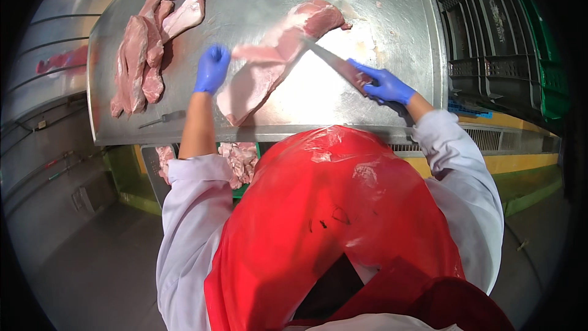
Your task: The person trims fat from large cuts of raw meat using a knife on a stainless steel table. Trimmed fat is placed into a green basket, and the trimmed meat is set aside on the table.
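A long slab of pale pink raw meat (269, 76) lies slantwise across the steel table. My left hand (212, 70), in a blue glove, is closed in a fist at the slab's left side, and a thin flap of the meat, slightly blurred, stretches to its fingers. In my right hand (387, 86), also gloved in blue, is a knife (337, 64). Its blade points up and left, with the tip at the slab's right edge. Left of my left hand, several long cuts of meat (138, 61) are heaped together.
The steel table (392, 18) has a raised rim. A slim tool (162, 119) lies near its front edge, left of my forearm. Below that edge are bins holding meat pieces (240, 162). Black crates (490, 43) and a green crate (554, 67) stand right of the table.
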`<state>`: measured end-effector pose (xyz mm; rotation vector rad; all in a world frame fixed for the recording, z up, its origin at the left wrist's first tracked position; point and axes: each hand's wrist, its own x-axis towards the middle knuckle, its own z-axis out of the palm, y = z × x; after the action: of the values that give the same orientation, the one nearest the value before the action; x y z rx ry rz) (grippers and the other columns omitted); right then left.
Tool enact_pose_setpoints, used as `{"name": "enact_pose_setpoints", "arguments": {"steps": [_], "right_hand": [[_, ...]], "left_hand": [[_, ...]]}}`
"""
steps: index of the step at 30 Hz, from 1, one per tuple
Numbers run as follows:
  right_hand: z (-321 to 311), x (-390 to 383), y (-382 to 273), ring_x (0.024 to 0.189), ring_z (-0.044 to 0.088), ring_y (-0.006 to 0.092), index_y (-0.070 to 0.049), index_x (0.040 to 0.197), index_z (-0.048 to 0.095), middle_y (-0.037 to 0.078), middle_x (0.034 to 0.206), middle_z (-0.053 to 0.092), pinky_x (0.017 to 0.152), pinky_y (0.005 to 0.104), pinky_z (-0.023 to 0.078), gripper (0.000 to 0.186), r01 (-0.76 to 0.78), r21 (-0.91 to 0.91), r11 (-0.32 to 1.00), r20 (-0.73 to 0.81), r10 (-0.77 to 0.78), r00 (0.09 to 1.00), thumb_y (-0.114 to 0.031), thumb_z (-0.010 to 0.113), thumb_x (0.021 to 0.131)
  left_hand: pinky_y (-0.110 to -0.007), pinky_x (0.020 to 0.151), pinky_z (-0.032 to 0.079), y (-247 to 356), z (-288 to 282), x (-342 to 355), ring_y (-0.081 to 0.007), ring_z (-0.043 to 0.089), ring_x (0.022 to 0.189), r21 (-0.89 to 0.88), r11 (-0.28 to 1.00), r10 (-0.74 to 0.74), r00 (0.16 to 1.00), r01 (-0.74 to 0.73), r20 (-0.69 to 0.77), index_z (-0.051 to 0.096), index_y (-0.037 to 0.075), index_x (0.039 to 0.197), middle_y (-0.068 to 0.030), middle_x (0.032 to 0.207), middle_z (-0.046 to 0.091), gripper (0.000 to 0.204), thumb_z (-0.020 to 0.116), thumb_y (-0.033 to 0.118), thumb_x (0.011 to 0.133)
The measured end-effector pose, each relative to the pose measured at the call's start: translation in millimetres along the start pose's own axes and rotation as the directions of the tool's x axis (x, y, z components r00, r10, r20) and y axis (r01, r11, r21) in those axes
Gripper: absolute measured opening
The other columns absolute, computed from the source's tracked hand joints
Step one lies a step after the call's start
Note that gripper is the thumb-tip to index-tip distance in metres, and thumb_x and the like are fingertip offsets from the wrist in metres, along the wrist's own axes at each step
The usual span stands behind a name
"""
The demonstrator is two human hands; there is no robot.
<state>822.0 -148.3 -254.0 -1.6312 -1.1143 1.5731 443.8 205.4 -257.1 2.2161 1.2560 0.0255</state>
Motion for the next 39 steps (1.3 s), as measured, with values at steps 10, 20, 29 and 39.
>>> {"name": "enact_pose_setpoints", "arguments": {"steps": [10, 20, 29, 39], "right_hand": [[52, 129, -28, 0.058, 0.055, 0.0110, -0.035, 0.159, 0.028, 0.003, 0.068, 0.060, 0.061, 0.0299, 0.052, 0.073, 0.408, -0.075, 0.910, -0.235, -0.414, 0.879, -0.021, 0.059, 0.095], [57, 89, -56, 0.086, 0.070, 0.0269, -0.024, 0.159, 0.033, 0.018, 0.101, 0.072, 0.084, 0.0385, 0.057, 0.072, 0.139, -0.226, 0.964, 0.243, -0.083, 0.966, -0.018, 0.056, 0.090], [122, 56, -48, 0.057, 0.064, 0.0206, -0.031, 0.163, 0.010, 0.013, 0.075, 0.064, 0.054, 0.0336, 0.056, 0.083, 0.187, -0.145, 0.972, 0.213, -0.154, 0.965, -0.016, 0.051, 0.092], [202, 67, -53, 0.056, 0.064, 0.0228, -0.022, 0.163, 0.011, 0.016, 0.074, 0.064, 0.058, 0.0364, 0.056, 0.072, 0.206, -0.085, 0.975, 0.124, -0.195, 0.973, -0.026, 0.045, 0.100]], "left_hand": [[-0.051, 0.085, 0.053, 117, 84, -38, -0.0408, 0.068, 0.095, 0.454, 0.846, 0.319, 0.948, -0.279, -0.012, 0.057, 0.004, 0.111, -0.0228, 0.104, 0.069, 0.037, 0.057, 0.035, 0.092], [-0.050, 0.085, 0.054, 145, 25, -6, -0.0445, 0.067, 0.096, 0.464, 0.743, 0.408, 0.877, -0.481, 0.256, 0.055, 0.004, 0.114, -0.0252, 0.103, 0.069, 0.033, 0.052, 0.032, 0.096], [-0.050, 0.080, 0.054, 190, -35, -21, -0.0438, 0.067, 0.094, 0.425, 0.811, 0.280, 0.904, -0.402, 0.323, 0.055, 0.004, 0.118, -0.0247, 0.103, 0.069, 0.033, 0.059, 0.022, 0.090], [-0.050, 0.081, 0.054, 186, -58, -45, -0.0433, 0.067, 0.095, 0.460, 0.766, 0.405, 0.892, -0.450, 0.199, 0.054, 0.004, 0.118, -0.0241, 0.105, 0.068, 0.035, 0.059, 0.026, 0.091]]}}
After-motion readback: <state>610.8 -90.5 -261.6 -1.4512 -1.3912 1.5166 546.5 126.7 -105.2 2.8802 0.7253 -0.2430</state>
